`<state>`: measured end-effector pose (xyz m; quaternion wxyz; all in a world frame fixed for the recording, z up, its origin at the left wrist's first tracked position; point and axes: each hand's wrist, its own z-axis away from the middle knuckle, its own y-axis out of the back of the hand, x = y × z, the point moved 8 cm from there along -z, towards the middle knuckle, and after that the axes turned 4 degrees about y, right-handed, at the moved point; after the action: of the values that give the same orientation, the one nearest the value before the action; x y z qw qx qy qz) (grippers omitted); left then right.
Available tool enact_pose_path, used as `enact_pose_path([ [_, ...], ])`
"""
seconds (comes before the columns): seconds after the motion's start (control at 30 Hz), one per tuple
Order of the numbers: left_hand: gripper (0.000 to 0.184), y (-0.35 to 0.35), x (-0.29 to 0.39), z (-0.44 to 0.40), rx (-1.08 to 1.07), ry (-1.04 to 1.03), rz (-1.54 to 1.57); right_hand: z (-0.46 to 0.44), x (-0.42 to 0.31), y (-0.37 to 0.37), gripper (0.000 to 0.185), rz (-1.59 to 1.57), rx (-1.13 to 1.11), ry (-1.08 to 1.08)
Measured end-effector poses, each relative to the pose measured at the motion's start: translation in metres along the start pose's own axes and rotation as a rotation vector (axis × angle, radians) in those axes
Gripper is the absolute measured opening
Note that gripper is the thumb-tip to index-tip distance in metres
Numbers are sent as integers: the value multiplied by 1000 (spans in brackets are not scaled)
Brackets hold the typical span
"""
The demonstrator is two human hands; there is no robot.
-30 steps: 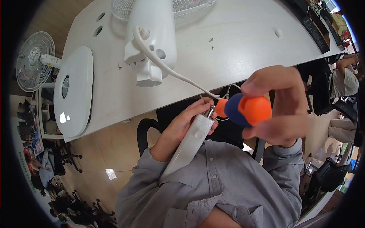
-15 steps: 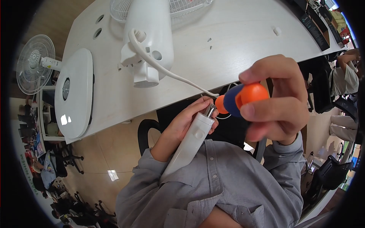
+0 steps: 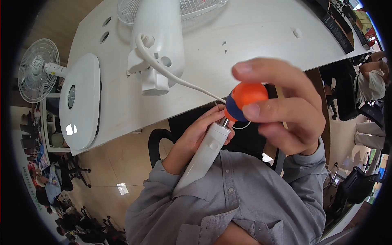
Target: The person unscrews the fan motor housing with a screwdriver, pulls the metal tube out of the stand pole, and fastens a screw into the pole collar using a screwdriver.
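The white table [image 3: 261, 28] bears a black box [image 3: 338, 32] and has 2 round holes [image 3: 105, 37].

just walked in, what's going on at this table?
A person's left hand holds a white tube near its metal end. Their right hand is at what looks like a stubby orange-and-blue screwdriver, fingers loosely spread; how firmly it's held is unclear. The screwdriver's front is right by the metal end. A fan head and a base are on the table.
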<state>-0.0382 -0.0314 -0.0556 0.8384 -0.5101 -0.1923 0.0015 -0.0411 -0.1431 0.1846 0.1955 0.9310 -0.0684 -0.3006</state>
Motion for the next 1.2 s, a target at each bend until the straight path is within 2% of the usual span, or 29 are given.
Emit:
enact_pose_path([
  [0.23,25,4,-2,-2,6,-6,-27,2,3,-1,25,-71,-43,-19],
  [0.4,24,-22,16,10,-19,-196,-148,-2,2,2,22,-58,-42,-52],
  [0.5,23,-31,14,23,133,-146,-109,3,13,-3,23,-219,20,-99],
  [0.6,22,-15,7,15,91,-78,-52,7,18,-5,28,-375,-48,-146],
  [0.67,21,3,-2,-1,4,-10,-31,5,15,-5,33,-323,-75,-96],
  [0.73,21,-10,10,3,-50,-151,-157,3,11,-1,39,-240,-83,-54],
  [0.83,21,-10,9,3,-49,-122,-133,5,14,4,44,-138,-6,-104],
  [0.93,21,-6,4,3,9,-40,-81,3,12,5,36,-16,-67,-88],
  [0.97,22,-3,2,1,17,-25,-69,1,10,2,35,20,-99,-7],
  [1.1,21,3,0,-1,2,-28,-9,7,-3,1,25,-138,-13,-62],
  [1.2,20,4,-1,-2,-1,-18,28,7,0,3,22,-165,-9,25],
])
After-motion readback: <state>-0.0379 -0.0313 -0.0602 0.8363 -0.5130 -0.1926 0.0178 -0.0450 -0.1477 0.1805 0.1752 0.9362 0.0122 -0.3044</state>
